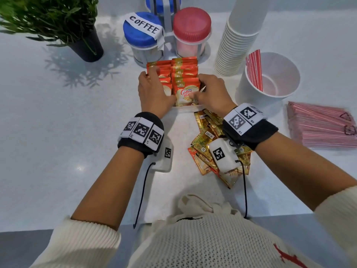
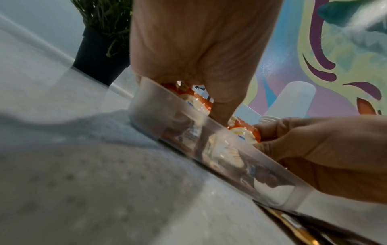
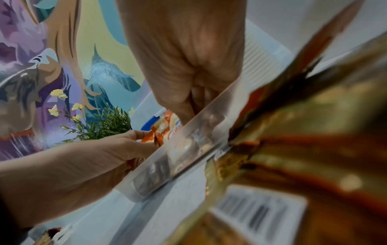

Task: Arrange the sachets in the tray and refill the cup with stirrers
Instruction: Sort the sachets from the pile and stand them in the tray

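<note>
Left hand [image 1: 152,89] – fingers curled round the left row of sachets [image 1: 183,74] in the clear tray [image 1: 185,108], fingertips hidden. Right hand [image 1: 212,91] pinches the front sachet [image 1: 184,95] of the right row. Two rows, overlapping, so per-row count is unclear. Loose sachets [image 1: 208,128] are heaped beside the tray, partly under the right wrist. One cup [image 1: 257,97] – stirrers [image 1: 255,70] bunched, uncountable. One stirrer pack [image 1: 318,126], cut off.

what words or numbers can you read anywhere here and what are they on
"COFFEE": paper label on the blue-lidded jar.
"Coffee ma", rest hidden: front sachet in the tray.
Barcode digits on the loose gold sachets: too small to read.
Print beside the wristband markers: too small to read.
</note>
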`<state>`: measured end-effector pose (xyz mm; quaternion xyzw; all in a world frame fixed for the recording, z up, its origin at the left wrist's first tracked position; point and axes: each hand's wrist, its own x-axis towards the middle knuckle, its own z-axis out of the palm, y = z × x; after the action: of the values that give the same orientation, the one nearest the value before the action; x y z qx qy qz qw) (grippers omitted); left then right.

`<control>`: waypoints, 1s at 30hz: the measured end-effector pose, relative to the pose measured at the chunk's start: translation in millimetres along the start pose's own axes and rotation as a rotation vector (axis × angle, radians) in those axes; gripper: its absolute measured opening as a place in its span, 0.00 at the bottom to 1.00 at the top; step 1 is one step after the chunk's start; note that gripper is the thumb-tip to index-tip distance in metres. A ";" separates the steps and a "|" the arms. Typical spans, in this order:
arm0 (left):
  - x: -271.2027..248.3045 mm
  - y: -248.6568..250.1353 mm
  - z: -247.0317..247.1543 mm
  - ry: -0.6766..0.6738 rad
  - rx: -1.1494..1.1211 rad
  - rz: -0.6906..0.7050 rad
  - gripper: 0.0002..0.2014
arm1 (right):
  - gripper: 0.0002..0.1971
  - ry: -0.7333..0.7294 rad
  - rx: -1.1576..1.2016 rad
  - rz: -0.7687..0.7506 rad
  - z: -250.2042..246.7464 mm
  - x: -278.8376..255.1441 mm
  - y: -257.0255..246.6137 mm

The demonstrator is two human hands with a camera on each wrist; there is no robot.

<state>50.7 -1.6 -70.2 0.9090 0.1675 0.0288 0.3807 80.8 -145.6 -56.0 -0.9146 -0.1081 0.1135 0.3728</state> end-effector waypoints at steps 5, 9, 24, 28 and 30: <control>-1.8 -3.8 -2.0 -0.009 -0.057 0.035 0.42 | 0.21 -0.162 -0.080 -0.007 -1.6 5.0 1.3; -3.7 -3.8 -6.8 -0.007 -0.150 0.029 0.46 | 0.28 -0.083 0.052 0.046 5.4 4.6 -1.4; -1.9 -8.8 -4.6 -0.119 0.041 0.038 0.37 | 0.36 -0.154 0.109 -0.041 9.8 1.4 -8.0; -5.8 -4.4 -7.3 -0.118 0.033 0.029 0.42 | 0.42 -0.080 0.193 -0.081 9.4 3.0 -6.0; -9.1 1.5 -9.1 -0.120 0.045 0.021 0.43 | 0.45 -0.041 0.194 -0.101 12.3 7.3 -5.2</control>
<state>40.9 0.6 -62.0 0.9191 0.1354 -0.0254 0.3692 83.6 -131.8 -61.9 -0.8650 -0.1504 0.1232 0.4626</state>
